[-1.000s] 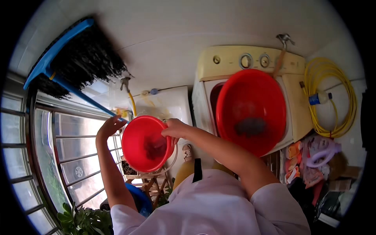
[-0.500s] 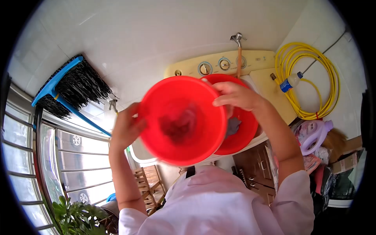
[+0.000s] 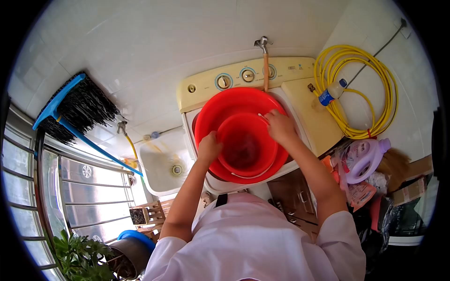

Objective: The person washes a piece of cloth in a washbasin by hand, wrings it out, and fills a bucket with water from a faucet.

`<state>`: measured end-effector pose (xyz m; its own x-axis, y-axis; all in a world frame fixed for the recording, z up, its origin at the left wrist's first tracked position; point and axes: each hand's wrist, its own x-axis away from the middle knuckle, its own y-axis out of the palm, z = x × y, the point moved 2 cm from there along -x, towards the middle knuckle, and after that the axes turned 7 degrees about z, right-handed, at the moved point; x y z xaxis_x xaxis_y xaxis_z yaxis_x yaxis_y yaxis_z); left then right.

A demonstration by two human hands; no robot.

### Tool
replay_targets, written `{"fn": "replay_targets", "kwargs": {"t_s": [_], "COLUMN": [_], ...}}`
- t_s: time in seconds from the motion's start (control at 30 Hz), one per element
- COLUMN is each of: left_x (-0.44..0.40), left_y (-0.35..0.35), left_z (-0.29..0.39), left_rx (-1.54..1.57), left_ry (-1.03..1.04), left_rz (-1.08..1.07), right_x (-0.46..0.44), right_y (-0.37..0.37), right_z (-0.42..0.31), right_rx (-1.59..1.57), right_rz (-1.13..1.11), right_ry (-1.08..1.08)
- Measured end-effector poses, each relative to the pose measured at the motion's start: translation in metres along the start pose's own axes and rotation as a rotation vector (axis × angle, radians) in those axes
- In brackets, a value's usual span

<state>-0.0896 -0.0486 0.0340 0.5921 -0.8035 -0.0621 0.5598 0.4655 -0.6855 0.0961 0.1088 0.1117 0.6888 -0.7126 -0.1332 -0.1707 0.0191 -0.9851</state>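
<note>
A red bucket (image 3: 248, 145) sits inside a wider red basin (image 3: 239, 99) on top of the washing machine (image 3: 187, 100). My left hand (image 3: 211, 147) is closed on the bucket's left rim. On the opposite upper-right rim, by the end of the white wire handle (image 3: 253, 176), my right hand (image 3: 280, 126) is closed too. The handle hangs down along the near side. Something dark and reddish lies blurred at the bottom of the bucket, too unclear to name. The bucket hides the basin's floor.
A tap (image 3: 264, 43) with an orange hose stands behind the basin. Left is a white sink (image 3: 157, 171), with a blue-handled mop (image 3: 89, 107) above. A coiled yellow hose (image 3: 393, 89), a bottle (image 3: 332, 92) and a purple detergent jug (image 3: 365, 159) are to the right.
Both hands have lowered the bucket from close to my head into the basin. The grey cloth seen in the basin before is now hidden. My view has shifted slightly.
</note>
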Motion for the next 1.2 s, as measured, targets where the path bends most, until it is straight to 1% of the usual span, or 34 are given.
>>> {"fn": "replay_targets", "kwargs": {"t_s": [0.07, 0.1, 0.17, 0.2, 0.23, 0.27, 0.3, 0.33, 0.4, 0.43, 0.47, 0.5, 0.57, 0.63, 0.7, 0.73, 0.77, 0.83, 0.87, 0.9, 0.97, 1.03, 1.1, 1.17, 1.2], "left_x": [0.005, 0.004, 0.006, 0.008, 0.011, 0.016, 0.023, 0.027, 0.033, 0.037, 0.037, 0.037, 0.038, 0.035, 0.034, 0.032, 0.031, 0.032, 0.032, 0.030, 0.032, 0.032, 0.031, 0.031, 0.032], "left_y": [0.002, 0.002, 0.001, 0.000, 0.001, 0.004, 0.003, 0.002, 0.002, 0.001, 0.003, 0.005, 0.008, 0.008, 0.007, 0.006, 0.006, 0.007, 0.013, 0.015, 0.018, 0.021, 0.023, 0.025, 0.026], "left_z": [0.004, 0.004, 0.007, 0.008, 0.007, 0.005, 0.005, 0.004, 0.005, 0.007, 0.007, 0.007, 0.003, 0.000, 0.002, 0.002, 0.002, 0.000, -0.001, 0.001, 0.004, 0.006, 0.009, 0.009, 0.008], "left_rx": [-0.023, -0.070, -0.117, -0.123, -0.129, -0.125, -0.078, -0.031, 0.003, 0.030, 0.042, 0.059, 0.081, 0.115, 0.123, 0.124, 0.133, 0.140, 0.174, 0.184, 0.195, 0.198, 0.196, 0.215, 0.232], "left_ry": [-0.009, -0.033, -0.056, -0.071, -0.087, -0.092, -0.013, 0.068, 0.081, 0.099, 0.096, 0.064, 0.014, 0.106, 0.102, 0.092, 0.092, 0.013, 0.094, 0.097, 0.072, 0.062, 0.071, 0.077, 0.074], "left_rz": [-0.002, -0.030, -0.059, -0.067, -0.075, -0.074, 0.077, 0.228, 0.258, 0.288, 0.297, 0.283, 0.267, 0.274, 0.273, 0.289, 0.286, 0.325, 0.426, 0.420, 0.441, 0.418, 0.417, 0.429, 0.449], "right_x": [0.003, 0.005, 0.016, 0.022, 0.028, 0.032, 0.032, 0.026, 0.018, 0.018, 0.010, 0.002, -0.013, -0.033, -0.047, -0.050, -0.047, -0.033, -0.019, -0.006, 0.020, 0.039, 0.047, 0.039, 0.036], "right_y": [0.019, 0.032, 0.061, 0.081, 0.094, 0.129, 0.136, 0.142, 0.148, 0.157, 0.170, 0.163, 0.143, 0.110, 0.101, 0.103, 0.103, 0.082, 0.068, 0.060, 0.058, 0.062, 0.090, 0.099, 0.110], "right_z": [-0.016, -0.029, -0.056, -0.062, -0.065, -0.055, -0.056, -0.054, -0.049, -0.048, -0.044, -0.048, -0.060, -0.066, -0.055, -0.044, -0.026, -0.009, -0.015, -0.021, -0.028, -0.043, -0.054, -0.079, -0.085], "right_rx": [-0.053, -0.091, -0.161, -0.060, 0.171, 0.222, 0.271, 0.274, -0.082, -0.071, -0.097, -0.120, 0.366, 0.276, 0.155, 0.070, 0.076, 0.252, 0.389, 0.395, 0.402, 0.271, 0.049, -0.214, -0.414], "right_rz": [0.270, 0.203, -0.175, -0.211, -0.337, -0.361, -0.383, -0.385, -0.930, -0.937, -0.863, -0.786, -0.257, -0.071, -0.054, 0.012, 0.004, -0.180, -0.350, -0.356, -0.693, -0.883, -1.017, -1.035, -0.881], "right_ry": [-0.304, -0.406, -0.564, -0.671, -0.641, -0.562, -0.483, -0.484, -0.133, -0.132, -0.071, -0.016, -0.951, -1.309, -1.462, -1.421, -1.418, -1.131, -0.972, -0.963, -0.622, -0.426, -0.433, -0.207, 0.011]}}
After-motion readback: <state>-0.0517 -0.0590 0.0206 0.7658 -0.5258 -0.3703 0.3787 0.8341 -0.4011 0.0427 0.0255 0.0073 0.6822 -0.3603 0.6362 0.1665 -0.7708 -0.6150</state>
